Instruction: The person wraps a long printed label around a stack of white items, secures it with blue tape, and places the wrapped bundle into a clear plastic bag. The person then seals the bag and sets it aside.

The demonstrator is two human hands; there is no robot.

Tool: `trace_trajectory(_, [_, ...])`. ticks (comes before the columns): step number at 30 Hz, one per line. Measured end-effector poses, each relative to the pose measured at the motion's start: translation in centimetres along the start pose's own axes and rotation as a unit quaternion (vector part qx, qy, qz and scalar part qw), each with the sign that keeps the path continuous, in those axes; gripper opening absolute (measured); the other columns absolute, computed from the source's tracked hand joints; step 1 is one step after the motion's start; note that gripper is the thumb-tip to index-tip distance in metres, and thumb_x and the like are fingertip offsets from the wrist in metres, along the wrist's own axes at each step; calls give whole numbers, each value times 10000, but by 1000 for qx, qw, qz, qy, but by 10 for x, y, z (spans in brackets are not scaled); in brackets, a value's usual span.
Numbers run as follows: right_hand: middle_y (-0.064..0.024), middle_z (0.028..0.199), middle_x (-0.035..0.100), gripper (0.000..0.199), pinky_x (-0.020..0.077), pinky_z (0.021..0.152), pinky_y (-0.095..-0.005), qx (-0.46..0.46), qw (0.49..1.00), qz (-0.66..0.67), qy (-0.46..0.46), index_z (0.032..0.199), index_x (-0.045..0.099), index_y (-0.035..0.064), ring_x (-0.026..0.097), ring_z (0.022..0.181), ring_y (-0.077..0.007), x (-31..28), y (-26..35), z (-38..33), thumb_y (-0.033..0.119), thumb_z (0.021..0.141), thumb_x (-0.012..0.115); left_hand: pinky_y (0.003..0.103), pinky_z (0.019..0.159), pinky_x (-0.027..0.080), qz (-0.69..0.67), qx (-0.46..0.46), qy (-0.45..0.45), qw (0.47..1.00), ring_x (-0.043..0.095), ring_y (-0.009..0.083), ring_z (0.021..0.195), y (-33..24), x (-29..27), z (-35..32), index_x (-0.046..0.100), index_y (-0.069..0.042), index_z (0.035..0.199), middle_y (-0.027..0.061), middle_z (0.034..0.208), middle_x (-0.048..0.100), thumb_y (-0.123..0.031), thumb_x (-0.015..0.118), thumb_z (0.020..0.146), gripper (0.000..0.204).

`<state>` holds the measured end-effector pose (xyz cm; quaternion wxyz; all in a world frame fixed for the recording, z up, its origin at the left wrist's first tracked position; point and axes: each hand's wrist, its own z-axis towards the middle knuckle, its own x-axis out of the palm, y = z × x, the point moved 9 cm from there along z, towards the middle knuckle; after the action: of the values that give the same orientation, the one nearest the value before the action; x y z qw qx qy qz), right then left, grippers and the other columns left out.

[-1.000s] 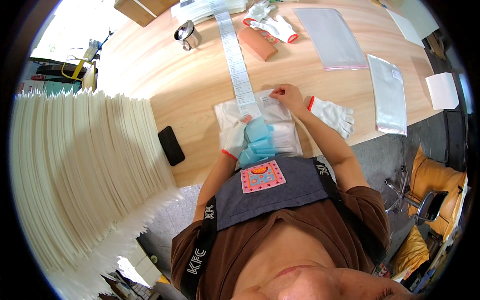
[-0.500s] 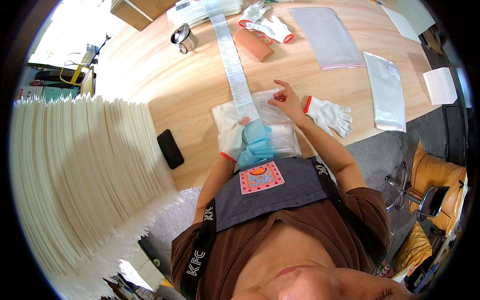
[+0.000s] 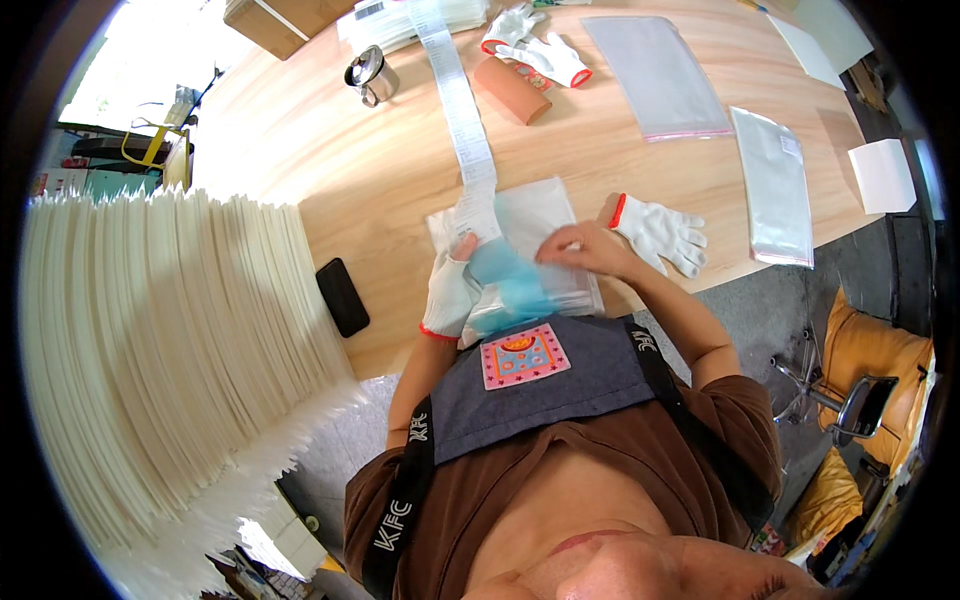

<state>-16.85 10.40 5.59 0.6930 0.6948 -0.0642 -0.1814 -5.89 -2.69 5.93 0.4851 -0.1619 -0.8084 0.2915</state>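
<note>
A long strip of white printed labels runs down the table toward me, its near part turning into light-blue backing. My left hand, in a white red-cuffed glove with the thumb tip bare, is closed on the strip where it bends. Underneath lie clear plastic bags, close to my apron. Over the right side of the bags is my bare right hand, its fingers bent and smeared by motion. Whether it holds anything does not show.
A tall stack of white sheets stands at left beside a black phone. Farther back are a metal cup, an orange-brown roll and white gloves. To the right lie another glove and plastic bag packs.
My left hand has shifted up and left, bending the label strip and drawing up its blue backing. My right hand has dropped toward me from the bag's upper edge, uncovering it.
</note>
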Motion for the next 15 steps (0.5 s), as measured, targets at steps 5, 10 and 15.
trace_trajectory(5, [-66, 789, 683, 260, 496, 679, -277, 99, 979, -80, 159, 849, 702, 35, 631, 748, -139, 31, -18, -16, 275, 882, 607, 320, 766, 524, 130, 1, -39, 991, 631, 195, 898, 30, -34, 26, 521, -7, 1216, 90, 1068, 627, -167, 558, 920, 339])
trace_trajectory(10, [-77, 770, 626, 229, 488, 650, -302, 70, 984, -110, -124, 926, 675, 63, 605, 685, -203, -13, -10, 13, 268, 827, 651, 229, 560, 470, 171, -87, -29, 981, 591, 81, 751, 65, -56, 34, 575, -25, 1146, 26, 946, 630, -160, 612, 883, 297])
trace_trajectory(15, [-82, 797, 624, 207, 472, 725, -322, 7, 977, -114, -179, 927, 658, 69, 600, 776, -219, -2, 8, 28, 208, 777, 693, 210, 429, 365, 245, -43, -77, 966, 505, 57, 522, 30, -15, 12, 645, -63, 1008, -5, 729, 606, -226, 662, 847, 230])
